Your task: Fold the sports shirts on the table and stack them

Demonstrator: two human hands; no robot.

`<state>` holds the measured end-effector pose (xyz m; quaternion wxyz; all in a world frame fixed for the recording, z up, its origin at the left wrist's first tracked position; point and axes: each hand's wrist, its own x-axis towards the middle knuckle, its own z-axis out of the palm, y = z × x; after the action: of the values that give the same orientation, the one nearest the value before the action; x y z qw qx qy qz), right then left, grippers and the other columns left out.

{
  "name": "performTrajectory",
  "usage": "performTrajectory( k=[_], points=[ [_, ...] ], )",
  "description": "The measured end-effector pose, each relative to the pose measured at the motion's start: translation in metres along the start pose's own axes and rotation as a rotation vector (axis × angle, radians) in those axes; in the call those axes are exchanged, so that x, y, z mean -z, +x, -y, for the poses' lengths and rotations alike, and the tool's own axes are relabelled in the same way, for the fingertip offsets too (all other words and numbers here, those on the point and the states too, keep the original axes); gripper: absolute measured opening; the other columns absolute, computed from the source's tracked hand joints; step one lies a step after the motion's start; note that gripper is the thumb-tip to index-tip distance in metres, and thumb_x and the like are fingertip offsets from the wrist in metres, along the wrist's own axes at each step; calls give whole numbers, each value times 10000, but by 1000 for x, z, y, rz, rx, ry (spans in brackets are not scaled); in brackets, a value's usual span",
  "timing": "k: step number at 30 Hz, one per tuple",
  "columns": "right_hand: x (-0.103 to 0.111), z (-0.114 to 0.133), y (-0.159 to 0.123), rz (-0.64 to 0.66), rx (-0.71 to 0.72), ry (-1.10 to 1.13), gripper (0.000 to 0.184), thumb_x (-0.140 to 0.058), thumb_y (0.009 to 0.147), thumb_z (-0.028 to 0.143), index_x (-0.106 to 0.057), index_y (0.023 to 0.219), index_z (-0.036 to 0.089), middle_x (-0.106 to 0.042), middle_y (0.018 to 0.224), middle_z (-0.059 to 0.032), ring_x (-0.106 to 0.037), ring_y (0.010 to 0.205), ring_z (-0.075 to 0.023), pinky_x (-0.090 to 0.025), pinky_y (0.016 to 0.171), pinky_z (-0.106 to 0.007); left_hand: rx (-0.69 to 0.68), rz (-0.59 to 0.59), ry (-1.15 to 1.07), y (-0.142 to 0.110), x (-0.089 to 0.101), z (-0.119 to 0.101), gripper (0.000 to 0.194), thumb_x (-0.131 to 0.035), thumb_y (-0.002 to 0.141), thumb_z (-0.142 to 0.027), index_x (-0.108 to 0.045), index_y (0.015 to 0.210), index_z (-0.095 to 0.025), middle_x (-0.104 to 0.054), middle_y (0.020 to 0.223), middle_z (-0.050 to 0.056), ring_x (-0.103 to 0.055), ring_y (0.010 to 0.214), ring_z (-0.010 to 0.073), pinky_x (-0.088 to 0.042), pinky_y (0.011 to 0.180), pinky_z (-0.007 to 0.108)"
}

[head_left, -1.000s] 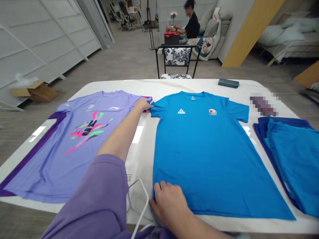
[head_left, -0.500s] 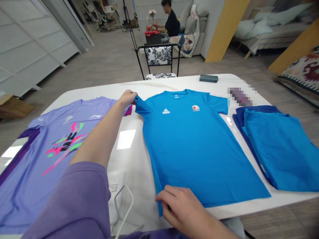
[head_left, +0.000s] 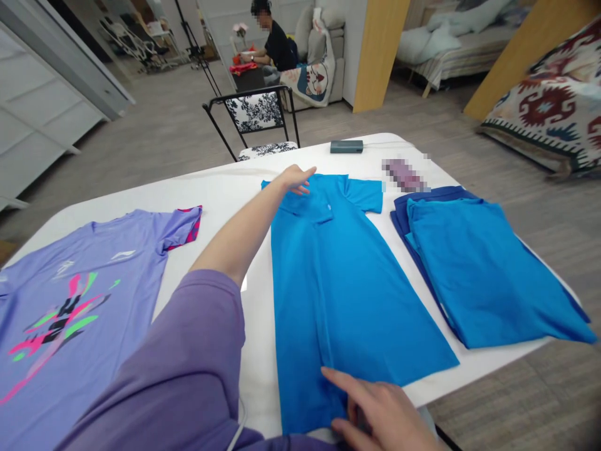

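Note:
A blue T-shirt (head_left: 370, 282) lies on the white table with its left side folded inward over the front, the sleeve turned across the chest. Over the folded shoulder near the collar is my left hand (head_left: 297, 178), open, its fingers apart and nothing visibly gripped. At the hem, my right hand (head_left: 380, 410) rests with the index finger stretched along the edge of the folded strip and the thumb apart; its other fingers are curled and partly hidden. To the left a purple T-shirt (head_left: 117, 263) with a colourful print lies spread out.
Folded blue clothes (head_left: 488, 275) lie stacked on the right of the white table (head_left: 225, 194). A dark green box-like device (head_left: 346, 146) and a blurred purple item (head_left: 404, 175) are at the back. Behind stand a patterned chair (head_left: 258, 113) and a seated person (head_left: 277, 47).
My left hand has carried the blue shirt's left sleeve rightward over the front and let go. My right hand has straightened its index finger at the hem. The view has turned right.

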<state>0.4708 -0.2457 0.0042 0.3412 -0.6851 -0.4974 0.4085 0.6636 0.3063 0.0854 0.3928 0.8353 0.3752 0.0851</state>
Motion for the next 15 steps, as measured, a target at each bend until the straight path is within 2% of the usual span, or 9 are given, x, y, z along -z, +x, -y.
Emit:
performTrajectory(
  k=[1, 2, 3, 5, 7, 9, 11, 13, 15],
  points=[
    [16, -2, -5, -31, 4, -35, 923, -815, 825, 583, -440, 1657, 723, -856, 922, 38, -819, 701, -346, -628, 586, -455, -25, -14, 38, -2, -6, 4, 448, -904, 897, -551, -740, 1048, -162, -817, 1022, 178, -792, 1144, 394, -619, 1034, 495],
    [35, -1, -8, -68, 12, -74, 897, -819, 834, 601, -459, 1646, 727, -852, 925, 19, -806, 685, -356, -615, 559, -474, -49, -42, 77, -5, -6, 11, 421, -922, 874, -523, -743, 1035, -178, -818, 1070, 179, -760, 1217, 411, -588, 1092, 510],
    [57, 2, -8, -101, 17, -122, 789, -800, 866, 605, -531, 1599, 717, -850, 951, -2, -799, 686, -358, -607, 551, -490, -70, -80, 114, -10, 0, 22, 386, -920, 869, -494, -744, 1036, -193, -814, 1122, 176, -724, 1277, 418, -552, 1145, 521],
    [103, 12, 5, -128, 17, -242, 480, -706, 981, 574, -694, 1459, 621, -843, 1001, -35, -798, 728, -343, -606, 586, -495, -98, -170, 170, -22, 23, 50, 315, -856, 915, -458, -742, 1078, -213, -789, 1219, 170, -671, 1330, 405, -494, 1212, 527],
    [151, 23, 39, -116, 33, -350, 321, -592, 1093, 517, -770, 1356, 471, -834, 1048, -49, -805, 814, -308, -617, 682, -465, -115, -251, 198, -34, 54, 82, 274, -740, 995, -433, -734, 1154, -210, -749, 1271, 167, -654, 1308, 366, -481, 1226, 513],
    [193, 32, 97, -109, 73, -394, 330, -549, 1147, 487, -782, 1337, 351, -826, 1072, -57, -796, 886, -271, -605, 761, -405, -135, -302, 204, -42, 80, 114, 293, -640, 1050, -398, -721, 1245, -195, -703, 1288, 162, -645, 1268, 320, -501, 1212, 481],
    [227, 36, 174, -157, 136, -422, 336, -572, 1149, 474, -784, 1318, 276, -825, 1140, -74, -779, 974, -257, -577, 815, -356, -161, -313, 198, -43, 93, 139, 332, -602, 1069, -374, -712, 1321, -187, -650, 1302, 152, -633, 1244, 284, -527, 1193, 445],
    [250, 33, 257, -267, 116, -440, 334, -563, 1158, 412, -772, 1325, 212, -816, 1219, -114, -769, 1035, -262, -566, 878, -342, -189, -289, 189, -35, 93, 155, 359, -624, 1061, -363, -718, 1364, -196, -592, 1325, 137, -626, 1232, 260, -545, 1184, 422],
    [264, 27, 331, -345, 47, -452, 356, -541, 1169, 351, -725, 1404, 158, -795, 1298, -160, -755, 1124, -283, -561, 962, -358, -218, -238, 181, -20, 88, 164, 377, -676, 1032, -356, -745, 1373, -211, -546, 1345, 122, -627, 1217, 244, -557, 1188, 415]
  ],
)
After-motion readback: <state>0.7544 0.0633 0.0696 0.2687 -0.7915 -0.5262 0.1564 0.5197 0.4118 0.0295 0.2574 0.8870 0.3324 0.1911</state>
